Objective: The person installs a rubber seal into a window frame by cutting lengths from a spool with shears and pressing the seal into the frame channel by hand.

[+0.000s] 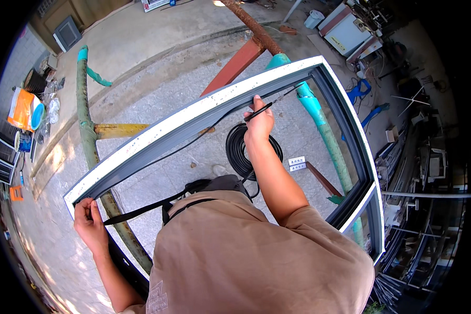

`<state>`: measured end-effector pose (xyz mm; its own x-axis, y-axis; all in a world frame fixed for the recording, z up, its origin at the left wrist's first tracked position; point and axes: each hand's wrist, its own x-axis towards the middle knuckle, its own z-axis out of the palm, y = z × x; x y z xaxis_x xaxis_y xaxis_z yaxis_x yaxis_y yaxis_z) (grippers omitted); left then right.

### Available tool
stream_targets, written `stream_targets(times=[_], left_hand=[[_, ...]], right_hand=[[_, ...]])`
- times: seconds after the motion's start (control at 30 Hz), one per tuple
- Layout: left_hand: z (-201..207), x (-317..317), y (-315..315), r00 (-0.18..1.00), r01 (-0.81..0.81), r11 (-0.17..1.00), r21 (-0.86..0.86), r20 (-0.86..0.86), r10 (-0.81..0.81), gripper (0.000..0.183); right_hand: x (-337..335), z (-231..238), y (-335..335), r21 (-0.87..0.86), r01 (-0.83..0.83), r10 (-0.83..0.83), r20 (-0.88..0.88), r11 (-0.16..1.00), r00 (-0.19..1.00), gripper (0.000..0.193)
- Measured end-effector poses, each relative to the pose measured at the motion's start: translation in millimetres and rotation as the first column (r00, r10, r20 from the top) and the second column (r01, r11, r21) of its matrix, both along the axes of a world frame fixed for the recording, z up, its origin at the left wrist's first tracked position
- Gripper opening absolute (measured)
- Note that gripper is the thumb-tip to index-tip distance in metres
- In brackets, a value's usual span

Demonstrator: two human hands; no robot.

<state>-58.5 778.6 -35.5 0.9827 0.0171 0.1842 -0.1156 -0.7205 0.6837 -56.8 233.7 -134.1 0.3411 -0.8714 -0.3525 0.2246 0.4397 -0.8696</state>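
Note:
A white-edged window frame (204,107) with a dark grey inner channel lies across pipe supports in front of me. My right hand (260,125) is closed around a slim tool (259,111) with a black handle and a thin shaft pointing up and right, beside the frame's far side. At the frame's left corner, my left hand (90,225) has thumb and fingertips pinched against the inner edge; what lies between them is hidden. A thin black strip (180,150) hangs loosely along the far channel. From near my left hand a black band (141,210) runs toward my waist.
Green-wrapped pipes (322,128) and a yellow crossbar (121,131) stand under the frame. On the floor lie a black coil (236,149) and a small white-and-blue box (297,164). Metal lengths (418,230) crowd the right; an orange-and-white bag (23,110) sits left.

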Motion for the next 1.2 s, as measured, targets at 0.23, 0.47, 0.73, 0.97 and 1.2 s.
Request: stream_targets(times=[0.23, 0.47, 0.73, 0.97, 1.2], left_hand=[[-1.3, 1.2, -1.4, 1.000, -0.007, 1.000, -0.028, 0.010, 0.007, 0.011], [-1.6, 1.8, -2.9, 1.000, -0.003, 0.998, -0.061, -0.007, 0.003, 0.012], [0.1, 3.6, -3.9, 0.999, 0.005, 0.999, -0.050, -0.045, -0.007, 0.011], [-1.4, 3.8, -4.8, 0.999, 0.011, 0.998, -0.056, -0.033, -0.013, 0.012], [-0.6, 3.9, -6.5, 1.000, 0.004, 0.999, -0.036, -0.010, -0.005, 0.011]], right_hand=[[0.8, -6.0, -13.7, 0.020, -0.012, 0.012, 0.019, 1.000, 1.000, 0.016], [1.3, 1.1, -23.1, -0.068, 0.034, -0.036, -0.030, 0.997, 0.999, 0.015], [2.9, 1.9, -30.9, -0.124, 0.025, -0.032, -0.051, 0.992, 0.998, 0.014], [2.6, -0.7, -45.8, -0.203, 0.079, -0.089, -0.043, 0.976, 0.995, 0.016], [-10.4, 7.7, -13.1, -0.240, -0.070, 0.039, -0.131, 0.968, 0.991, 0.017]])
